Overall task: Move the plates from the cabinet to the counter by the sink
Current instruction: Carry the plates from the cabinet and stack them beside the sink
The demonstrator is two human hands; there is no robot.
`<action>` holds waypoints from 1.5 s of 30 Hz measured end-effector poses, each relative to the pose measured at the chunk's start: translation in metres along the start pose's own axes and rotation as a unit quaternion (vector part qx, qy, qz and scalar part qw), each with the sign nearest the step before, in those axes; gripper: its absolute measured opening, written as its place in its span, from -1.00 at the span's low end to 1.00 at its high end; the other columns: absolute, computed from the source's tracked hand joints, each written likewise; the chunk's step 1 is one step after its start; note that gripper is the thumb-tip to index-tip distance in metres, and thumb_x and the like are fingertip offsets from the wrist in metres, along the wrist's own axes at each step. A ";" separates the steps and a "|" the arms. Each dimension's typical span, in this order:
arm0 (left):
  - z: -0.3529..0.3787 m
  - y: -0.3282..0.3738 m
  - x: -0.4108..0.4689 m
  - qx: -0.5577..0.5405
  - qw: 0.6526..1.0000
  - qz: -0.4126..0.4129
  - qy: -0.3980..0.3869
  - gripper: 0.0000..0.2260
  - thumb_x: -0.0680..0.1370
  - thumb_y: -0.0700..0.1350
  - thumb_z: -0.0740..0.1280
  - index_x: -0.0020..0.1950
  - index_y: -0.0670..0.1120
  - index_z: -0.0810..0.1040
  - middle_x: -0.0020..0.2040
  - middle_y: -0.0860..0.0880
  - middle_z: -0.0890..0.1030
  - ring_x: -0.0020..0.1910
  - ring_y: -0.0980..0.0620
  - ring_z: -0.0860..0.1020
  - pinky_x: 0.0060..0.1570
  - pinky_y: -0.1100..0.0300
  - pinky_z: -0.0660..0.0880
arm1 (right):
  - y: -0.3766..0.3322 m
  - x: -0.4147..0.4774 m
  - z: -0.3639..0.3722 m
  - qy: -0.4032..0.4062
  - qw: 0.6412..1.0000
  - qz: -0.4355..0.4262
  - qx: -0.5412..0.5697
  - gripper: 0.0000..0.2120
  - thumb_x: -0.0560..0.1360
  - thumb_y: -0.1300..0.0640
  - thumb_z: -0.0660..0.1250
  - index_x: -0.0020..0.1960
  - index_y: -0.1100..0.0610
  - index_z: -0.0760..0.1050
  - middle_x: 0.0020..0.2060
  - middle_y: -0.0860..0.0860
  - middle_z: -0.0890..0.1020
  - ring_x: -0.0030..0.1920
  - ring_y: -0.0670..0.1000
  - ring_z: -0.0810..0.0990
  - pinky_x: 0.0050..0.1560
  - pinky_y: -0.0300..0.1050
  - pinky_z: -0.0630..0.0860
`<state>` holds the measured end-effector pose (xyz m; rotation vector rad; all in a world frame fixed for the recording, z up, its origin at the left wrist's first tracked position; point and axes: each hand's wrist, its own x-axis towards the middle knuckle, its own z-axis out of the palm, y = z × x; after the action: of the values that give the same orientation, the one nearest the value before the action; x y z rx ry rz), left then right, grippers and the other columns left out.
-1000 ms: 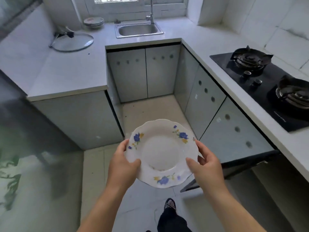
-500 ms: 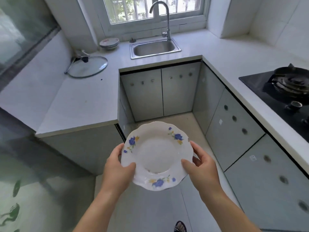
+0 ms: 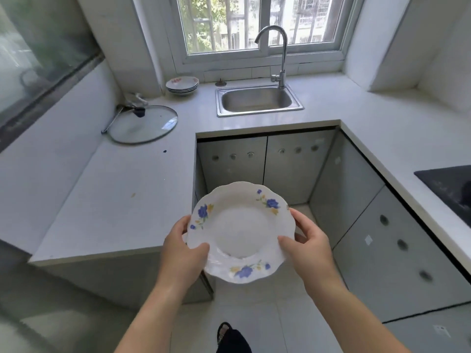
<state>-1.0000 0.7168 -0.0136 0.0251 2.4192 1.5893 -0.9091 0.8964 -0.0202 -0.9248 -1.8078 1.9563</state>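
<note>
L-shaped counter surrounds the steel sink. A flowered plate is held in mid-air over the floor, well short of both. The left hand and right hand pinch opposite rims, thumbs on top, apparently for balance. Stacked plates left of the sink suggest the destination.

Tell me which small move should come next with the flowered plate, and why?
Probably carry the white scalloped plate with blue flowers forward toward the stack of white plates left of the steel sink: left hand and right hand grip its rim, and it hangs over the floor.
</note>
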 end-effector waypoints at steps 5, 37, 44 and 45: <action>-0.007 0.024 0.085 0.006 1.000 0.018 -0.005 -0.42 0.41 -0.33 0.34 0.40 -0.03 0.34 0.17 0.06 0.49 0.11 0.05 0.47 0.01 0.23 0.39 | -0.033 0.065 0.041 0.014 1.000 -0.017 -0.012 -0.47 0.40 0.40 0.27 0.30 0.02 0.46 0.05 -0.10 0.64 0.07 -0.09 0.61 0.04 -0.11 0.58; 0.105 0.160 0.496 0.013 0.997 -0.021 0.071 -0.48 0.44 -0.29 0.34 0.37 0.01 0.36 0.15 0.11 0.52 0.12 0.05 0.51 0.00 0.24 0.46 | -0.144 0.527 0.142 -0.071 0.996 0.011 -0.045 -0.50 0.39 0.42 0.28 0.15 -0.09 0.50 -0.09 -0.14 0.61 -0.08 -0.08 0.59 -0.27 -0.29 0.52; 0.078 0.161 0.605 -0.004 0.994 -0.047 0.099 -0.52 0.44 -0.32 0.33 0.32 -0.01 0.40 0.03 0.13 0.51 0.06 0.04 0.50 -0.14 0.31 0.41 | -0.164 0.617 0.226 -0.105 0.992 0.026 -0.060 -0.49 0.39 0.44 0.27 0.13 -0.11 0.47 -0.06 -0.18 0.58 -0.16 -0.14 0.59 -0.41 -0.38 0.50; 0.074 0.162 0.622 -0.003 0.994 -0.049 0.098 -0.51 0.43 -0.32 0.33 0.32 -0.01 0.40 0.05 0.12 0.52 0.09 0.02 0.51 -0.10 0.28 0.42 | -0.168 0.629 0.237 -0.100 0.992 0.022 -0.067 -0.49 0.38 0.44 0.26 0.14 -0.09 0.49 -0.07 -0.17 0.59 -0.20 -0.13 0.59 -0.41 -0.38 0.50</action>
<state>-1.6071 0.9418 -0.0159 -0.2573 2.5157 1.6247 -1.5592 1.1359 -0.0109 -0.8408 -2.0693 2.0392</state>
